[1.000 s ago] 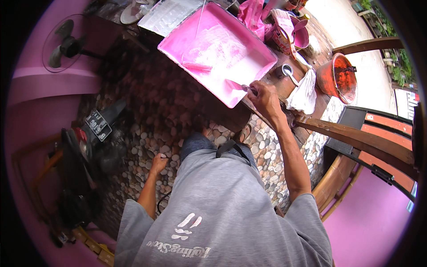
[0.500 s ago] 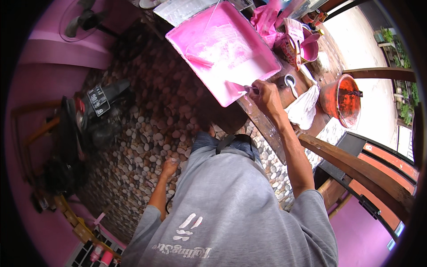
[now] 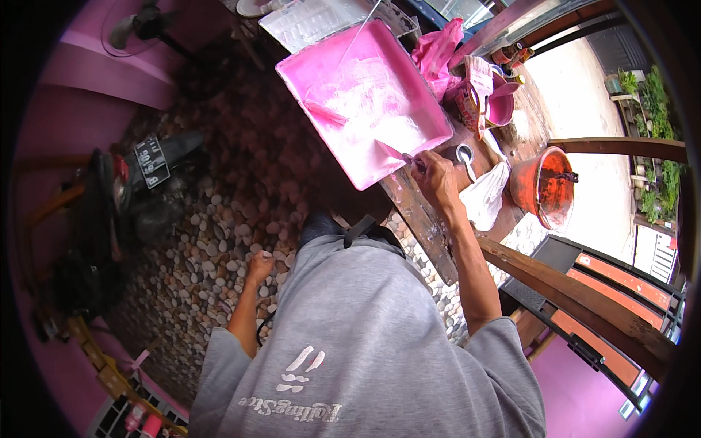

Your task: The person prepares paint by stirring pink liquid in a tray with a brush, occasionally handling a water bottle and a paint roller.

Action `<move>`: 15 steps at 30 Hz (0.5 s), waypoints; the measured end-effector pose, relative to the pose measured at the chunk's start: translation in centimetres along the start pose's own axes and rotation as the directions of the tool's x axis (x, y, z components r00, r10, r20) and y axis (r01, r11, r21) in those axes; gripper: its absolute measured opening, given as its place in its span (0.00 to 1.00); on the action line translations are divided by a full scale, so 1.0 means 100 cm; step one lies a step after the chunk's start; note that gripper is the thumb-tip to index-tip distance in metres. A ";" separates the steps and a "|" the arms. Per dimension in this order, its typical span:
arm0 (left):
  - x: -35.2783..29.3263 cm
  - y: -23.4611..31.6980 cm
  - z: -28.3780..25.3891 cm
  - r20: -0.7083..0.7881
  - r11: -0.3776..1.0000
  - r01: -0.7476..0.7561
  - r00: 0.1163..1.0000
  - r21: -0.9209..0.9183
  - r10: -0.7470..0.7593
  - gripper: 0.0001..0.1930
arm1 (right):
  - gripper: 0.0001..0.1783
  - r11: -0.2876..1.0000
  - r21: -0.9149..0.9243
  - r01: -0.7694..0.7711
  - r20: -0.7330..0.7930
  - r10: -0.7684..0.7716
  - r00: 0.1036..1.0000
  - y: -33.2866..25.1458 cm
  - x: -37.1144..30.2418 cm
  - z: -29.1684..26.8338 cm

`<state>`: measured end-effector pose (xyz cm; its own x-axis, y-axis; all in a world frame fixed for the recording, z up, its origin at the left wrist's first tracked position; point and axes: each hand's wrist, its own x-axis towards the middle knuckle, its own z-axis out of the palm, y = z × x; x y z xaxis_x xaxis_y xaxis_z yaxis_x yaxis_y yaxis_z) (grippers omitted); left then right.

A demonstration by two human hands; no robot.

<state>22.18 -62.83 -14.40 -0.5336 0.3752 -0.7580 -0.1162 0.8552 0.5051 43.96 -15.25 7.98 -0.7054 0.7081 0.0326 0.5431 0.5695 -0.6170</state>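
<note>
Pink paint (image 3: 358, 95) is coating the upper-centre tray (image 3: 410, 82); the right hand (image 3: 438, 180) is gripping a scraper (image 3: 388, 154), apparently working it, likely needing steady angling next; the left hand's (image 3: 260, 266) grip is appearing unclear.

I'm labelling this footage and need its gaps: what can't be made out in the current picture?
All in the head view:
- Grip of the tool: covered by the right hand.
- Whether the left hand holds anything: too small to tell.
- Top of the fan: cut off at the dark upper edge.
- Most of the legs: behind the grey shirt.
</note>
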 end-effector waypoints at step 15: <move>-0.021 -0.001 0.042 0.011 0.999 -0.033 0.999 -0.024 0.033 0.09 | 0.09 0.985 -0.071 0.155 -0.087 -0.161 0.983 0.020 0.010 -0.021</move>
<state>26.84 -62.23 -14.64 -0.5275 0.4073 -0.7455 -0.1190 0.8335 0.5396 45.35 -12.51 8.45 -0.7413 0.6407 0.1999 0.4581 0.7007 -0.5470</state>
